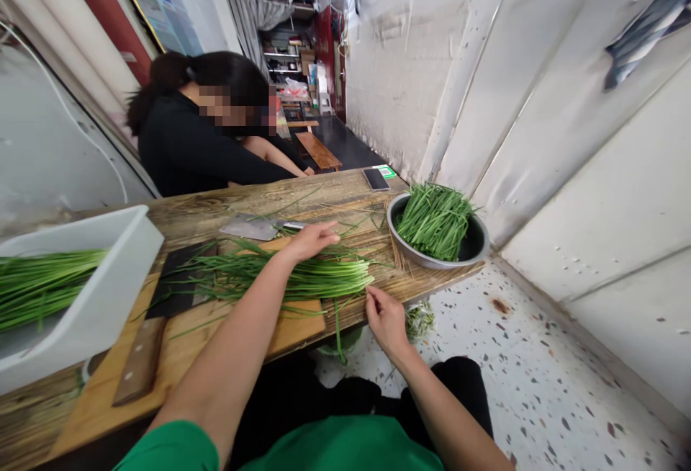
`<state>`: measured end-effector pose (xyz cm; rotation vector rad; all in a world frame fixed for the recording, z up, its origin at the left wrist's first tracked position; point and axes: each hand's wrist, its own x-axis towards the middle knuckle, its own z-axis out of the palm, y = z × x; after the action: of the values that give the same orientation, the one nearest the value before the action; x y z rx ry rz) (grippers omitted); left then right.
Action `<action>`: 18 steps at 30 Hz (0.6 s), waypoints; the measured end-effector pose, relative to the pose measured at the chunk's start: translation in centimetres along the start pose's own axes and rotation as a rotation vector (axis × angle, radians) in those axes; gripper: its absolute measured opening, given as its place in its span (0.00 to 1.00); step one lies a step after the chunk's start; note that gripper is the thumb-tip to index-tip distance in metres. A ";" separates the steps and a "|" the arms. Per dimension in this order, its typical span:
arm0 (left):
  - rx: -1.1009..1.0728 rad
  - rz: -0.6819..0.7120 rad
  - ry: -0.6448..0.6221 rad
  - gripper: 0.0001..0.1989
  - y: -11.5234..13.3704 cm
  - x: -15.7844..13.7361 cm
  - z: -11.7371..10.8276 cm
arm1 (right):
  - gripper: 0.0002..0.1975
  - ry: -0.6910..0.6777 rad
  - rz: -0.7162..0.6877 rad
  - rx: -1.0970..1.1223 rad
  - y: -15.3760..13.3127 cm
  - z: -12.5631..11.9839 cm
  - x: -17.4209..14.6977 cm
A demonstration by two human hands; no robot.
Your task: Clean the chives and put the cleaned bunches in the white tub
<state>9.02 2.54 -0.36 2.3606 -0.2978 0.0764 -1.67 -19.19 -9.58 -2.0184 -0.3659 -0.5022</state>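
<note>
A bunch of garlic chives (pixel 329 278) lies across the wooden cutting board (pixel 302 323), pale stem ends toward the right. Over the bunch is my left hand (pixel 310 242), its fingers stretched out to the right. My right hand (pixel 387 318) is closed in a pinch just at the pale ends; what sits between its fingertips is too small to make out. One loose chive (pixel 338 334) hangs over the board's front edge. A cleaver with a wooden handle (pixel 141 361) and dark blade (pixel 175 276) rests on the board, its blade partly under the leaves.
A second cleaver (pixel 251 227) lies behind the bunch. A grey metal bowl (pixel 393 222) piled with chives (pixel 435 220) stands right, a white bin (pixel 122 280) with more chives left. A phone (pixel 376 179) lies at the table's far edge. Another person (pixel 188 136) sits opposite, bent forward.
</note>
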 end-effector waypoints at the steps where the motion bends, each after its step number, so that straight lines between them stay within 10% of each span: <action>1: 0.002 -0.013 -0.010 0.29 0.0 0.1 -0.4 | 0.12 -0.003 -0.002 0.003 0.0 0.0 0.0; 8: 0.494 -0.216 -0.186 0.16 -1.0 -0.3 -4.2 | 0.12 0.014 -0.045 0.048 0.1 -0.3 -0.1; 18: 0.576 -0.300 -0.159 0.13 -3.1 -2.3 -5.2 | 0.12 0.049 -0.209 0.068 0.9 -0.4 -1.9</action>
<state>7.71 8.74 0.98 2.9633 0.0152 -0.1951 -2.99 -20.10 -11.01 -1.9085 -0.5599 -0.6581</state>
